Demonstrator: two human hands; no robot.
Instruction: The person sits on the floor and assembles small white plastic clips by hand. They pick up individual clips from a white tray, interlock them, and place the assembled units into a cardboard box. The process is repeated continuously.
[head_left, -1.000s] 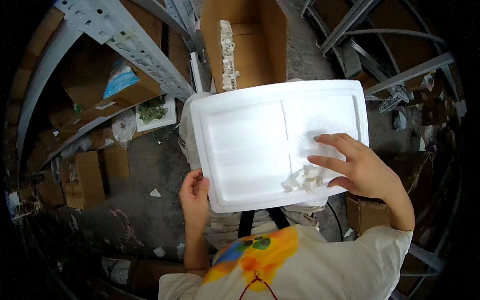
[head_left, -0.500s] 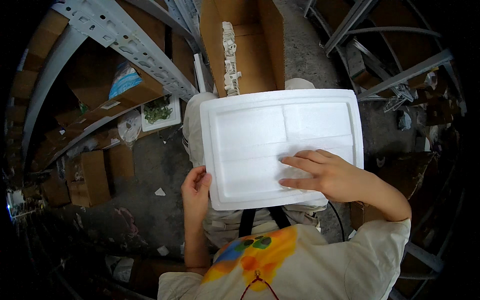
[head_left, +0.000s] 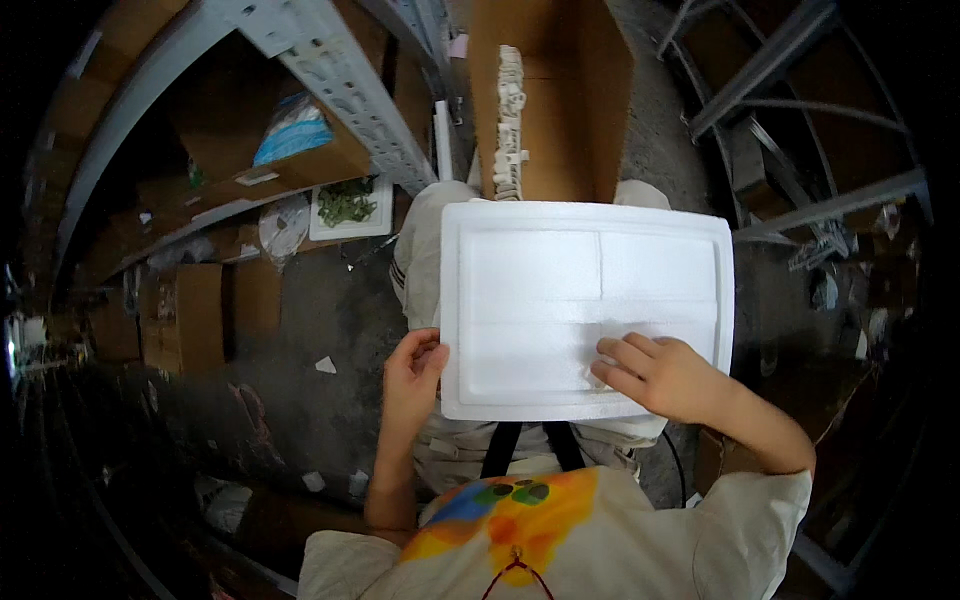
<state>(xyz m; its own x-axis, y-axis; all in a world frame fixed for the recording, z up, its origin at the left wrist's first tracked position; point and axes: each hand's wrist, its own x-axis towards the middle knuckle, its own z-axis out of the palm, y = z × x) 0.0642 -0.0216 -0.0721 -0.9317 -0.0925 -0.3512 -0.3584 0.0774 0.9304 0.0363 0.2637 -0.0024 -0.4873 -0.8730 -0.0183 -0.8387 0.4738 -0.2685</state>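
Observation:
A white foam lid [head_left: 530, 265] with a raised rim lies across my lap. At its left edge, my left hand [head_left: 412, 372] has its fingers curled, with thumb and fingers against the rim. My right hand [head_left: 668, 378] is over the right, near part of the lid. Its fingers are bent and drawn together low over the white surface. Whatever lies between those fingertips, if anything, is too small to make out.
Beyond my knees stands an open cardboard box [head_left: 570, 125] with a row of small white pieces [head_left: 508, 120] along its left side. Metal shelving [head_left: 330, 95] rises on the left. Beside it sits a white tray [head_left: 380, 215] of green pieces. More racks [head_left: 770, 75] stand on the right.
The fingers of my right hand were stretched out and spread; now they are bent together, nearer to me on the lid. My left hand stays at the left edge. The view has shifted slightly.

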